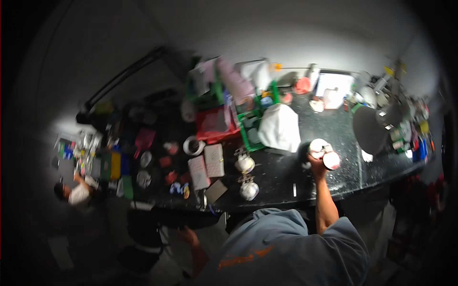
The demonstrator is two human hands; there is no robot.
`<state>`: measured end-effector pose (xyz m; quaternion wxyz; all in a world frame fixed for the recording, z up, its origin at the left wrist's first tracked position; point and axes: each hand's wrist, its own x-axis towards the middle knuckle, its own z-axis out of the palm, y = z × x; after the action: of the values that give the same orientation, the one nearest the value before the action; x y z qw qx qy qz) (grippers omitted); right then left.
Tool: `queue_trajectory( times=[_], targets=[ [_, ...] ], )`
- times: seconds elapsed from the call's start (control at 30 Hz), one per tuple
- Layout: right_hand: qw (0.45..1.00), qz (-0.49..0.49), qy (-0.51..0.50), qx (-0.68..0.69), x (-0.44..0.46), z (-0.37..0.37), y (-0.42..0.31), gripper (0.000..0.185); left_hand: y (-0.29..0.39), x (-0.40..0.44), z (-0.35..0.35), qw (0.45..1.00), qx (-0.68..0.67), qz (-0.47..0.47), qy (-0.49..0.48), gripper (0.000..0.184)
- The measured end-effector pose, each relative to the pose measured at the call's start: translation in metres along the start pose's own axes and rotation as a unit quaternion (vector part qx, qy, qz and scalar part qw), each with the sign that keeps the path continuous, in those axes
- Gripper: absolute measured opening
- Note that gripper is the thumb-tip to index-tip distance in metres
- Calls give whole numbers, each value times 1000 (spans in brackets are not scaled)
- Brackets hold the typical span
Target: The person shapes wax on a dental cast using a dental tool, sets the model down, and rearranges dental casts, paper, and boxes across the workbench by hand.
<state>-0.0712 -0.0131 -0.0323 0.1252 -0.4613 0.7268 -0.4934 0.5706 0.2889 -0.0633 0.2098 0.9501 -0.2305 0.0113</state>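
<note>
My right hand [317, 163] reaches over the black worktop, its fingers wrapped round a small round object [332, 161] with a pale pinkish face and a dark rim. Just behind it is a white round piece [318, 146], partly covered by the fingers; whether it is held too I cannot tell. Low beside the bench's front edge hangs my left hand [189, 236], away from the things on the worktop. It is dim and blurred, so its fingers do not show clearly. Left of my right forearm lies a short white strip [294, 190].
Two white-topped round assemblies [244, 164] stand mid-bench, near pink-and-white boxes [214, 160]. Behind are a white cloth-like cover [280, 127], green crates [250, 132] and a red bin [212, 125]. A large grey disc [371, 130] stands right. Another person [79, 191] is far left.
</note>
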Motion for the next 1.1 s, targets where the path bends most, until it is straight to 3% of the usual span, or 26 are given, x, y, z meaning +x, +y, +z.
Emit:
queue_trajectory(
  times=[0.2, 0.27, 0.3, 0.37, 0.47, 0.57, 0.6, 0.67, 0.73, 0.77, 0.87, 0.9, 1.0, 1.1],
  targets=[
    [973, 105, -80, 190, -24, -10, -77, 78, 23, 37, 6, 995, -49, -57, 64, 63],
    [992, 54, -64, 94, -31, -10, -119, 76, 47, 51, -12, 994, -65, -43, 73, 64],
    [997, 28, -53, 45, -35, -9, -134, 76, 53, 60, -15, 995, -51, -15, 89, 63],
    [998, 23, -65, -9, -41, 1, -148, 97, 57, 78, -15, 992, -24, 34, 123, 62],
    [996, -20, -50, -67, -57, 18, -199, 100, 58, 111, -15, 977, -81, 155, 122, 60],
    [995, -79, -48, -38, -77, 48, -234, 102, 68, 141, -21, 966, -124, 214, 72, 60],
    [990, -120, -44, -53, -80, 58, -236, 102, 69, 153, -18, 972, -142, 186, 27, 60],
    [990, -110, -80, -21, -94, 77, -262, 100, 66, 179, -8, 973, -183, 128, -60, 61],
    [986, -107, -110, 58, -114, 105, -292, 94, 59, 206, 10, 974, -182, 119, -70, 68],
    [981, -157, -112, 19, -116, 119, -290, 93, 55, 220, 20, 974, -181, 116, -75, 71],
    [974, -168, -152, 22, -141, 159, -333, 95, 62, 246, 45, 992, -112, 45, 24, 82],
    [976, -172, -136, 9, -153, 180, -339, 96, 66, 258, 46, 994, -111, 12, -1, 84],
    [959, -121, -230, -111, -180, 224, -370, 94, 79, 281, 41, 992, -79, -66, -74, 90],
    [954, -102, -283, -4, -212, 275, -404, 89, 90, 295, 56, 992, 9, -85, -92, 92]
  ],
)
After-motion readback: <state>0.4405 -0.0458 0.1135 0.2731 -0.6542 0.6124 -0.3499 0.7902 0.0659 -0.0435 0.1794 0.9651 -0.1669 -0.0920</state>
